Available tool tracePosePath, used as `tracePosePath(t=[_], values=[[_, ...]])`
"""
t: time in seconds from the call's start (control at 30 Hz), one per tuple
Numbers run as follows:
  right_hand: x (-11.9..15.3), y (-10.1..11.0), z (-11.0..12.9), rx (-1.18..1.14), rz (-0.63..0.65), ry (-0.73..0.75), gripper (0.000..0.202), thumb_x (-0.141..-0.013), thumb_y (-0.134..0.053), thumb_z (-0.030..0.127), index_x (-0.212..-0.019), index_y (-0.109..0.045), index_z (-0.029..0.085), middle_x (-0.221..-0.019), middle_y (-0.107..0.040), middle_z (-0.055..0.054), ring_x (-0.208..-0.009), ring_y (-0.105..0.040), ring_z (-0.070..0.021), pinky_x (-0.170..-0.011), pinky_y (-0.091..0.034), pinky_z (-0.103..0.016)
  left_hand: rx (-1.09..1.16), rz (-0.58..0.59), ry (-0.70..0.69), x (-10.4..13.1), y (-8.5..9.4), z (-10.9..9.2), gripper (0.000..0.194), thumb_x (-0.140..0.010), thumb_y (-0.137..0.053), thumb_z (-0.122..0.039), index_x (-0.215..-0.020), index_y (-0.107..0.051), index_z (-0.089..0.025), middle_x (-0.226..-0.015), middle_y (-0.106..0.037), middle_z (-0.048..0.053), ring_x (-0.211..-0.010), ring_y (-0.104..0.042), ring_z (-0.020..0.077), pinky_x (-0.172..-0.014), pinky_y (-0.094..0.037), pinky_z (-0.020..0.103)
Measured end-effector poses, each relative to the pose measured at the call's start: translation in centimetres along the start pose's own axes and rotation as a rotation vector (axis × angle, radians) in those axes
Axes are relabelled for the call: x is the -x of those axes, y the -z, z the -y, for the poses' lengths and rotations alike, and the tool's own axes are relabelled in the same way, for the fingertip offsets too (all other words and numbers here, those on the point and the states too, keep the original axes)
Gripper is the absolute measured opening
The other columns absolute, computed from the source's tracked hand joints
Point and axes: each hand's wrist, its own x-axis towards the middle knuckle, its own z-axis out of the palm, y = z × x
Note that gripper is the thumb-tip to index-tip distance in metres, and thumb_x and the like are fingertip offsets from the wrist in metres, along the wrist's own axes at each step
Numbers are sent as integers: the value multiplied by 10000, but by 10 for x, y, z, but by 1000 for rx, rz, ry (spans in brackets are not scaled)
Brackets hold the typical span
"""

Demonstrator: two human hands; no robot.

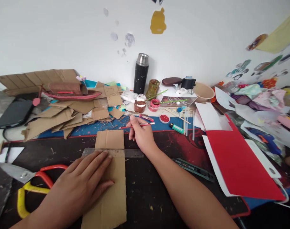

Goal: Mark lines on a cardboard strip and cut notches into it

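A long strip of brown cardboard (pixel 115 190) lies on the dark mat in front of me. Across it rests a clear plastic ruler (pixel 134 153), its right end reaching past the cardboard's edge. My left hand (pixel 87 176) lies flat, fingers stretched out, with the fingertips on the ruler and the palm over the cardboard. My right hand (pixel 141 133) is closed around a red pencil (pixel 148 124), whose tip points left above the top end of the cardboard. Large scissors (pixel 37 175) with red and yellow handles lie left of my left hand, partly covered by it.
A green utility knife (pixel 193 169) lies right of my right forearm. Cardboard scraps (pixel 51 124) and a model boat (pixel 72 92) are at back left. Paint jars (pixel 140 106) and a black flask (pixel 141 74) stand behind. Red sheet (pixel 245 162) and a glue gun (pixel 264 140) lie right.
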Motion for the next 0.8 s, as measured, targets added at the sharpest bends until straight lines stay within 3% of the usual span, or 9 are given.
tracePosePath(t=[0.13,0.27,0.4,0.63,0.8], values=[[0,5,5,43,-24,15,695,-973,-676,905,-782,-689,237,-471,-562,50,-391,-518,-124,-400,-360,-236,18,2,26,3,-6,-5,608,-1220,-426,-545,-1600,-672,-139,-1420,-836,168,-1277,-770,359,-1051,-541,486],[-1,11,13,126,-74,83,675,-1004,-670,872,-769,-693,239,-474,-566,46,-401,-523,-122,-425,-373,-242,53,16,65,5,-7,-9,678,-1219,-424,-540,-1784,-486,-170,-1496,-807,167,-1326,-757,362,-1099,-536,488],[1,13,18,158,-95,107,651,-1024,-676,846,-779,-696,244,-507,-579,44,-424,-550,-129,-441,-387,-252,60,37,61,7,-7,-10,721,-1219,-436,-502,-1842,-364,-146,-1522,-793,180,-1326,-753,368,-1107,-525,494],[9,6,20,192,-53,84,662,-1048,-634,860,-797,-692,250,-498,-571,49,-423,-551,-136,-458,-411,-261,100,62,68,3,-4,-10,786,-1215,-440,-546,-1869,-287,-140,-1538,-778,183,-1328,-740,376,-1130,-492,499],[13,6,25,211,-51,130,635,-1074,-642,820,-802,-701,249,-513,-588,46,-437,-549,-133,-477,-420,-265,101,62,50,1,-3,-10,784,-1218,-431,-541,-1851,-318,-91,-1532,-773,204,-1354,-721,381,-1149,-472,501]])
